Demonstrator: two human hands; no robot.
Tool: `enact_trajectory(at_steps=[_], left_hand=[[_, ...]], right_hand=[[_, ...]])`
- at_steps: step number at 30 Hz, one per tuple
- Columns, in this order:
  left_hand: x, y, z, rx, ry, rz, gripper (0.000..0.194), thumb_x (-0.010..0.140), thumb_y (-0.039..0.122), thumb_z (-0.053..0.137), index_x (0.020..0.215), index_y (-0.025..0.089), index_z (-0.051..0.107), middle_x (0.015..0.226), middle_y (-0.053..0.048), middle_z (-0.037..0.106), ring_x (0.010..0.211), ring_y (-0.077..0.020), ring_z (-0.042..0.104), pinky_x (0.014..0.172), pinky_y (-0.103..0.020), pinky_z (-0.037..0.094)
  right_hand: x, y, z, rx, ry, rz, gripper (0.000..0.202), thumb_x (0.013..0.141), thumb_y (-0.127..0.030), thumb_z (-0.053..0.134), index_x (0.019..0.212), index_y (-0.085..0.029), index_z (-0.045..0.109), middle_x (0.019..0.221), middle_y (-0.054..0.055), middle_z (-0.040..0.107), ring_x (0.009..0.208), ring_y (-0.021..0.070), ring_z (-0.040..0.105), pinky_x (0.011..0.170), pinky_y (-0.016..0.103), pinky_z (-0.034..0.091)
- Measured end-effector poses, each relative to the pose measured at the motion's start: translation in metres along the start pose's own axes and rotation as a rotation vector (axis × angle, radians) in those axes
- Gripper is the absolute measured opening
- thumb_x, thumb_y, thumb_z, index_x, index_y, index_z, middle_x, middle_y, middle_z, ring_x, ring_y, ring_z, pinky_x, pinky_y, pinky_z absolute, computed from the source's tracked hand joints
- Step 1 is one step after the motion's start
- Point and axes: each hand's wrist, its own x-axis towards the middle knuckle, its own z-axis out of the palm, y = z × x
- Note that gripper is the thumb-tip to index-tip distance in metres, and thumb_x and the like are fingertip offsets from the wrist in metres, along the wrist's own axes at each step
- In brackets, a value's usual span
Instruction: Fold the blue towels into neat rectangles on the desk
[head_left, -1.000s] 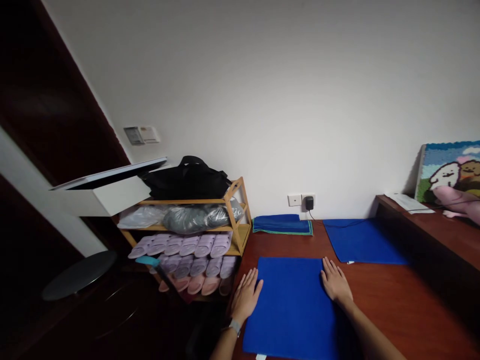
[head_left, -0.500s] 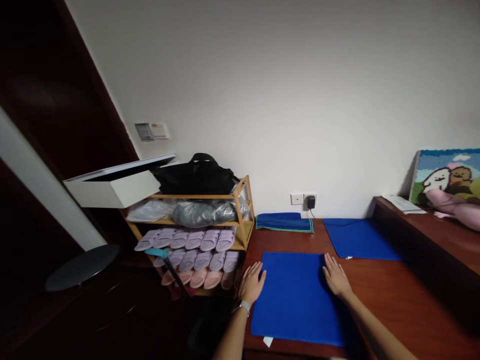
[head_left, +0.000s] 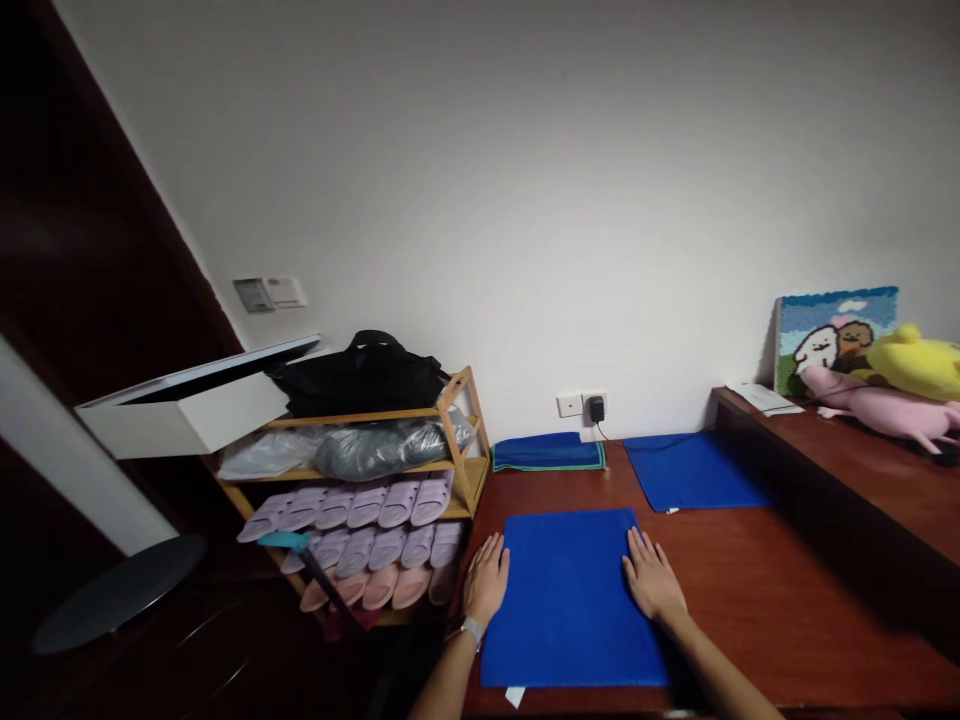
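Note:
A blue cloth (head_left: 570, 600) lies spread flat on the brown wooden table (head_left: 735, 580), with a small white tag (head_left: 514, 696) at its near left edge. My left hand (head_left: 487, 580) rests along the cloth's left edge, palm down with the fingers stretched forward; a watch is on that wrist. Along the right edge lies my right hand (head_left: 654, 577), flat, fingers slightly spread and partly over the cloth. Neither hand grasps anything. Farther back are a second flat blue cloth (head_left: 694, 472) and a folded blue cloth with green trim (head_left: 547, 455).
To the left stands a wooden shoe rack (head_left: 465, 480) with purple slippers (head_left: 367, 503), pink slippers (head_left: 381, 585) and a black bag (head_left: 367, 375). A charger (head_left: 596, 408) is plugged in at the wall. A raised ledge (head_left: 862, 440) on the right carries plush toys (head_left: 885, 400) and a picture (head_left: 799, 325).
The view has turned slightly to the right, bringing a yellow plush into sight. Both hands stay flat at the cloth's side edges; the right fingers are a little more spread.

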Motion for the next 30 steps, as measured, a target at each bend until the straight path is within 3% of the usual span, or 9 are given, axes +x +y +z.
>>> enact_trajectory(at_steps=[2,5,8,11,14,21,23,26,30], left_hand=[[0.004,0.029,0.009,-0.007,0.004,0.038,0.056,0.108,0.036,0.024,0.152,0.023,0.055,0.156,-0.006,0.059,0.149,-0.0238,0.048,0.127,-0.049,0.037],[0.006,0.094,0.035,-0.045,-0.039,0.206,0.055,0.109,0.045,0.029,0.156,0.027,0.051,0.163,-0.002,0.051,0.154,-0.0214,0.041,0.13,-0.045,0.032],[0.004,0.156,0.066,-0.089,-0.131,0.371,0.062,0.109,0.049,0.022,0.165,0.024,0.034,0.17,-0.006,0.037,0.158,-0.024,0.03,0.131,-0.05,0.028],[0.0,0.18,0.083,-0.101,-0.214,0.359,0.066,0.109,0.053,0.018,0.167,0.024,0.026,0.171,-0.008,0.033,0.16,-0.0257,0.026,0.131,-0.052,0.026],[-0.003,0.159,0.079,-0.083,-0.239,0.295,0.07,0.108,0.057,0.016,0.167,0.021,0.028,0.172,-0.01,0.031,0.16,-0.0261,0.024,0.132,-0.052,0.023],[-0.014,0.036,0.025,0.067,-0.208,0.006,0.076,0.105,0.063,0.022,0.166,0.019,0.032,0.172,-0.01,0.028,0.16,-0.0278,0.023,0.131,-0.053,0.021],[-0.02,0.009,0.016,0.097,-0.197,-0.045,0.076,0.105,0.062,0.023,0.165,0.018,0.032,0.172,-0.011,0.028,0.16,-0.0274,0.023,0.131,-0.051,0.022],[-0.027,-0.009,0.011,0.1,-0.191,-0.057,0.077,0.105,0.062,0.022,0.165,0.015,0.032,0.172,-0.011,0.029,0.16,-0.0266,0.024,0.131,-0.049,0.023],[-0.03,-0.006,0.011,0.093,-0.159,-0.058,0.079,0.106,0.062,0.021,0.165,0.01,0.03,0.172,-0.013,0.027,0.161,-0.026,0.023,0.132,-0.048,0.022]], right_hand=[[0.0,0.0,0.0,0.004,0.005,0.0,0.071,0.104,-0.043,0.015,0.166,-0.009,0.022,0.174,0.006,0.022,0.162,0.0216,0.014,0.132,0.042,0.011],[-0.001,0.0,-0.001,-0.004,0.005,0.002,0.071,0.104,-0.042,0.014,0.166,-0.008,0.022,0.174,0.007,0.022,0.162,0.0222,0.015,0.132,0.042,0.011],[-0.001,-0.001,-0.003,-0.026,-0.012,-0.006,0.07,0.104,-0.039,0.014,0.166,-0.007,0.021,0.174,0.007,0.021,0.162,0.0229,0.014,0.132,0.043,0.012],[0.0,-0.001,-0.002,-0.047,-0.019,-0.017,0.069,0.104,-0.037,0.015,0.166,-0.007,0.021,0.174,0.006,0.019,0.162,0.0231,0.014,0.132,0.043,0.011],[0.0,0.0,-0.001,-0.034,-0.001,-0.011,0.069,0.104,-0.037,0.015,0.166,-0.009,0.022,0.174,0.006,0.021,0.162,0.0225,0.015,0.132,0.043,0.012],[-0.002,-0.001,-0.003,-0.016,-0.009,0.001,0.07,0.104,-0.041,0.013,0.166,-0.008,0.02,0.174,0.006,0.019,0.162,0.0221,0.014,0.132,0.042,0.011],[-0.002,-0.002,-0.004,-0.034,-0.019,0.006,0.07,0.104,-0.041,0.013,0.166,-0.008,0.018,0.175,0.005,0.018,0.162,0.0215,0.013,0.132,0.041,0.01],[-0.001,-0.002,-0.001,-0.063,-0.023,0.015,0.07,0.105,-0.041,0.012,0.167,-0.009,0.017,0.175,0.005,0.017,0.162,0.0209,0.012,0.132,0.041,0.01],[0.004,0.003,0.008,-0.085,-0.015,0.013,0.07,0.104,-0.041,0.015,0.167,-0.01,0.02,0.174,0.005,0.019,0.162,0.023,0.016,0.132,0.043,0.012]])
